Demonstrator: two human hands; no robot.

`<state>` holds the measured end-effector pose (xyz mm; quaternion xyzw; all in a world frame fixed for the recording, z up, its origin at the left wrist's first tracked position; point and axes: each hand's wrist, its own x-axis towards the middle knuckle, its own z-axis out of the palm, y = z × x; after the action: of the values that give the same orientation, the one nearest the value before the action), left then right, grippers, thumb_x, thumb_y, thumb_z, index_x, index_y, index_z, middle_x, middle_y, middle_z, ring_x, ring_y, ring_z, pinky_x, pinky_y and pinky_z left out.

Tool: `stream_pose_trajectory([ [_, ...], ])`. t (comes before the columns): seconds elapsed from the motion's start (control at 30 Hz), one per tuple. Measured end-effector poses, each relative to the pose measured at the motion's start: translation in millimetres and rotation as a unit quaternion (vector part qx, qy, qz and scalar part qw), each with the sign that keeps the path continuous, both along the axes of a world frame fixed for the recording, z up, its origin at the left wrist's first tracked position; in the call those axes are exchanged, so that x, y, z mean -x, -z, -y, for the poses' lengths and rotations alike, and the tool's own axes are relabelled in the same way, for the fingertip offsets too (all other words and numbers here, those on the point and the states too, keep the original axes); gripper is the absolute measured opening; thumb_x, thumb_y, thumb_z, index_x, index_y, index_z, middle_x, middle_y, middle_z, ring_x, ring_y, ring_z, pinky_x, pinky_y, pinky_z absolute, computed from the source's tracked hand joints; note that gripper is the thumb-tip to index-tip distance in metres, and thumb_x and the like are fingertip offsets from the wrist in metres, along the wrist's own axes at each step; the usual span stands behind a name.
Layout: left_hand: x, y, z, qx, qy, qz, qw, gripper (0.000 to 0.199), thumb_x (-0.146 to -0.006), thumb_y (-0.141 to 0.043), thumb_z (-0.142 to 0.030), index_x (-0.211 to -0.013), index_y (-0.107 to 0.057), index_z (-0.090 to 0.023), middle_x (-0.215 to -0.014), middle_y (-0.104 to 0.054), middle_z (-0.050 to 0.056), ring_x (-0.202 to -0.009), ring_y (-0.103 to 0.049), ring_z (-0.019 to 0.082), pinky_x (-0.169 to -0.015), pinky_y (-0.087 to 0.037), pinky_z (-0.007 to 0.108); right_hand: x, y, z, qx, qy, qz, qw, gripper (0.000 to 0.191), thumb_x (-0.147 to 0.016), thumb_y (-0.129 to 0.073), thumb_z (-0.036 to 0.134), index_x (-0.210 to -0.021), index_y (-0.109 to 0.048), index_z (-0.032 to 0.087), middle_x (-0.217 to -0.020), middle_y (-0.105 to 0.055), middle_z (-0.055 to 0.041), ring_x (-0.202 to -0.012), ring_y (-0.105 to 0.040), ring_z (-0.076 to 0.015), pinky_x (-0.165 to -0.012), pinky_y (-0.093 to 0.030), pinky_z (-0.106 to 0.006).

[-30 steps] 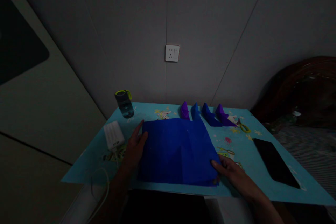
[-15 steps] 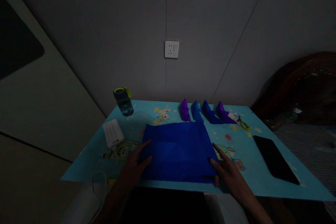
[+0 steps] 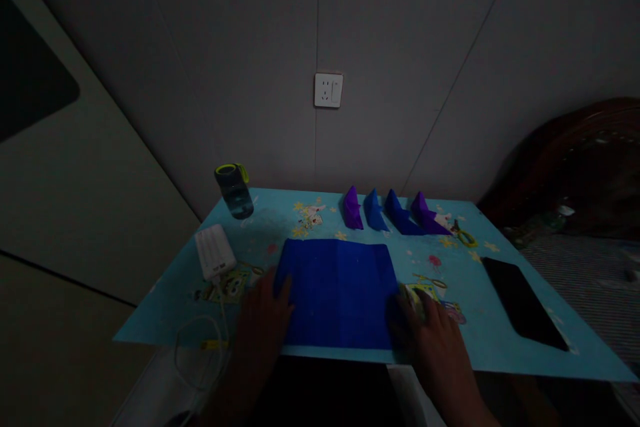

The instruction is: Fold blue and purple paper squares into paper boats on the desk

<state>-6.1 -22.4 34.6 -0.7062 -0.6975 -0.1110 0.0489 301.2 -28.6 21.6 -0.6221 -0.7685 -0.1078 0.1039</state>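
Observation:
A sheet of dark blue paper with a visible vertical crease lies flat near the table's front edge. My left hand is at the paper's left edge, its thumb apart from the fingers and reaching onto the sheet. At the right edge is my right hand, fingers apart and bent down toward the table, somewhat blurred. Neither hand visibly grips the sheet. Behind the paper stands a row of folded paper boats: a purple boat, a lighter blue boat, a dark blue boat and another purple boat.
On the left are a water bottle and a white power bank with a cable. Scissors and a black tablet lie on the right of the patterned light-blue table. A wall socket is above.
The blue sheet has settled flat and squarer to the table, its far edge now nearer me. Both hands have shifted at its side edges, and my right hand no longer pinches its corner.

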Motion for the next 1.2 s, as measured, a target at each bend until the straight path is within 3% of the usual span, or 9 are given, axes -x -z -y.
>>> stream_pose_trajectory([
  [0.1,-25,4.9,-11,-0.051,0.147,0.024,0.987,0.045,-0.089,-0.054,-0.011,-0.133,-0.057,-0.021,-0.147,-0.047,0.015,-0.135,-0.044,0.032,-0.110,-0.039,0.051,23,-0.6,-7,-0.036,-0.089,-0.017,0.995,0.050,-0.087,-0.042,0.006,-0.131,-0.058,0.022,-0.148,-0.046,-0.0135,-0.136,-0.043,-0.0328,-0.108,-0.037,-0.053],
  [0.17,-44,9.0,-17,-0.043,0.220,0.043,0.974,0.049,-0.090,-0.052,-0.014,-0.138,-0.050,-0.021,-0.151,-0.043,0.013,-0.140,-0.038,0.030,-0.114,-0.033,0.052,44,-1.3,-14,-0.021,-0.151,-0.041,0.988,0.051,-0.090,-0.040,0.006,-0.136,-0.054,0.022,-0.151,-0.043,-0.0114,-0.139,-0.039,-0.0287,-0.112,-0.035,-0.049],
  [0.3,-61,16.6,-22,0.022,0.258,0.059,0.964,0.044,-0.093,-0.049,-0.025,-0.137,-0.051,-0.019,-0.152,-0.041,0.011,-0.143,-0.033,0.030,-0.116,-0.028,0.055,77,0.1,-27,0.050,-0.172,-0.077,0.981,0.050,-0.096,-0.050,0.033,-0.144,-0.046,0.020,-0.153,-0.039,-0.0136,-0.140,-0.038,-0.0294,-0.113,-0.035,-0.048],
  [0.43,-48,23.3,-23,0.031,0.268,0.065,0.961,0.050,-0.096,-0.042,-0.027,-0.146,-0.039,-0.024,-0.156,-0.036,0.008,-0.145,-0.029,0.028,-0.117,-0.025,0.055,77,9.0,-32,0.099,-0.141,-0.087,0.981,0.057,-0.098,-0.043,0.047,-0.149,-0.039,0.022,-0.156,-0.033,-0.0126,-0.143,-0.032,-0.0301,-0.115,-0.029,-0.052],
  [0.6,-17,31.8,-25,-0.003,0.165,0.071,0.984,0.051,-0.097,-0.042,-0.033,-0.146,-0.040,-0.022,-0.156,-0.035,0.013,-0.144,-0.029,0.034,-0.113,-0.029,0.056,55,22.0,-30,0.088,-0.024,-0.112,0.989,0.063,-0.098,-0.037,0.050,-0.150,-0.036,0.014,-0.158,-0.027,-0.0157,-0.146,-0.026,-0.0312,-0.117,-0.021,-0.055],
  [0.7,-5,35.9,-26,-0.020,0.112,0.087,0.990,0.053,-0.095,-0.045,-0.036,-0.144,-0.043,-0.018,-0.155,-0.033,0.018,-0.143,-0.030,0.037,-0.112,-0.031,0.056,46,28.7,-28,0.074,0.001,-0.123,0.990,0.063,-0.097,-0.040,0.048,-0.149,-0.037,0.011,-0.157,-0.029,-0.0165,-0.146,-0.024,-0.0316,-0.118,-0.018,-0.054],
  [0.9,-1,32.6,-30,-0.055,0.003,0.166,0.985,0.052,-0.092,-0.049,-0.037,-0.135,-0.052,-0.010,-0.152,-0.036,0.023,-0.143,-0.027,0.041,-0.113,-0.026,0.059,27,23.4,-42,0.046,0.037,-0.234,0.971,0.055,-0.090,-0.054,0.045,-0.134,-0.057,0.012,-0.153,-0.035,-0.0209,-0.138,-0.038,-0.0369,-0.112,-0.033,-0.052],
  [1.07,4,18.9,-41,-0.013,-0.002,0.345,0.939,0.051,-0.091,-0.049,-0.035,-0.137,-0.049,-0.014,-0.142,-0.052,0.017,-0.133,-0.048,0.030,-0.113,-0.034,0.050,1,1.7,-71,0.112,0.067,-0.416,0.900,0.062,-0.082,-0.063,0.046,-0.134,-0.055,0.015,-0.120,-0.068,-0.0157,-0.109,-0.064,-0.0305,-0.098,-0.047,-0.049],
  [1.2,11,7.6,-47,0.013,-0.056,0.525,0.849,0.067,-0.083,-0.062,-0.035,-0.143,-0.039,-0.016,-0.135,-0.059,0.017,-0.119,-0.061,0.027,-0.103,-0.046,0.045,-5,-7.8,-81,0.165,0.072,-0.505,0.844,0.069,-0.072,-0.072,0.044,-0.132,-0.057,0.014,-0.104,-0.074,-0.0112,-0.093,-0.070,-0.0286,-0.088,-0.052,-0.046],
])
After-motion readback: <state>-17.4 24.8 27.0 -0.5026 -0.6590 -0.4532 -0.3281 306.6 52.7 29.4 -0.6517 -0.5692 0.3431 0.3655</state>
